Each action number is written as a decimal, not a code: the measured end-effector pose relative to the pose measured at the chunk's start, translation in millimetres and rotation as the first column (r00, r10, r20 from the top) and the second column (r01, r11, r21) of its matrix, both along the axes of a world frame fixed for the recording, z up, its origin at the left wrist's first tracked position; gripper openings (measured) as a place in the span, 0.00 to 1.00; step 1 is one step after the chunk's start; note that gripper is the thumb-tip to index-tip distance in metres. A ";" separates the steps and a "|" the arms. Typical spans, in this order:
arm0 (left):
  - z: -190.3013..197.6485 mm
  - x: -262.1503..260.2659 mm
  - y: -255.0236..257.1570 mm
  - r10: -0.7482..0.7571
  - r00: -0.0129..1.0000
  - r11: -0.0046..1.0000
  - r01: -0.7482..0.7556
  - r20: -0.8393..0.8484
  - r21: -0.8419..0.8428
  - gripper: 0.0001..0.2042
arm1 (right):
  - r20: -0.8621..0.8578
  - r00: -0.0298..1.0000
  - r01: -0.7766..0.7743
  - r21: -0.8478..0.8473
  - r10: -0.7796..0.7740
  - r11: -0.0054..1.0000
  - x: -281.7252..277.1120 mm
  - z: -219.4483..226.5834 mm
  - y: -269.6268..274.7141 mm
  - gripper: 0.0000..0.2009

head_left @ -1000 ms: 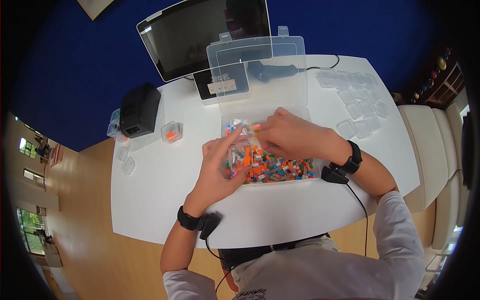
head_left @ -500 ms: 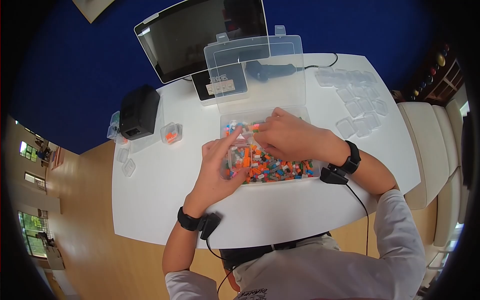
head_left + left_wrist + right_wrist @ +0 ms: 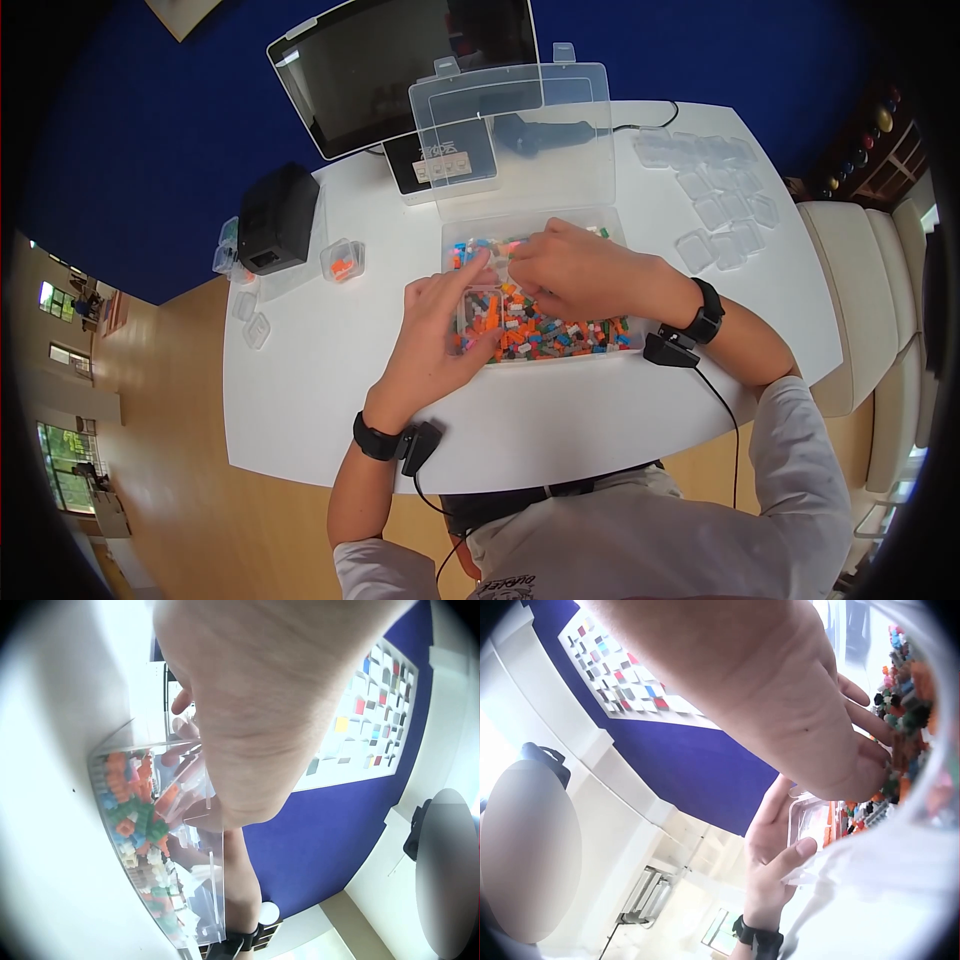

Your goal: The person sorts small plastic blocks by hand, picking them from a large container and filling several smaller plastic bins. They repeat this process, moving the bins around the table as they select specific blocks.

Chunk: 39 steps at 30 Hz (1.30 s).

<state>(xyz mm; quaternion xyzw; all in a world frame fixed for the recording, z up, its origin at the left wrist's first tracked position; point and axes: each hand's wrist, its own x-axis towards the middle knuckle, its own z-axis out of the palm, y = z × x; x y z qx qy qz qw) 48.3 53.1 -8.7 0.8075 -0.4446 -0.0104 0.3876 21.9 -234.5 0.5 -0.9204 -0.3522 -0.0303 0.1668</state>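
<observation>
A large clear plastic box (image 3: 618,232) full of small multicoloured toy bricks (image 3: 570,337) stands on the table, its see-through lid (image 3: 575,180) raised at the back. My left hand (image 3: 430,335) holds a small clear box (image 3: 801,817) over the left part of it, thumb on the near side and fingers along the far side. Orange pieces show through the small box. Just right of it, my right hand (image 3: 585,272) reaches down with bent fingers among the bricks. In the right wrist view its fingertips sink into the pile, so what they pinch is hidden.
Behind the lid stands a monitor (image 3: 400,80) on its base. A black device (image 3: 278,218) and a small clear box with orange pieces (image 3: 343,262) are at left. Several clear lids or boxes (image 3: 712,210) lie at the right of the white table (image 3: 330,400).
My right hand has stayed over the bricks with only small shifts of its fingers. The left hand keeps its grip on the small box in about the same spot.
</observation>
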 end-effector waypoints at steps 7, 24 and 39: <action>6.6 -2.6 -0.5 -0.009 1.000 0.999 0.009 -0.008 0.042 0.44 | -0.120 0.993 0.015 -0.071 -0.023 0.997 -0.3 5.7 1.9 0.09; 0.6 -3.4 -0.4 0.029 1.000 0.999 -0.029 0.002 0.018 0.45 | -0.216 0.973 0.102 0.084 -0.082 0.991 1.8 -3.0 -2.5 0.06; 4.1 -5.8 -1.2 0.034 0.999 0.999 -0.034 -0.006 0.028 0.44 | -0.101 0.995 0.016 0.067 -0.009 0.998 4.9 -10.4 -3.2 0.05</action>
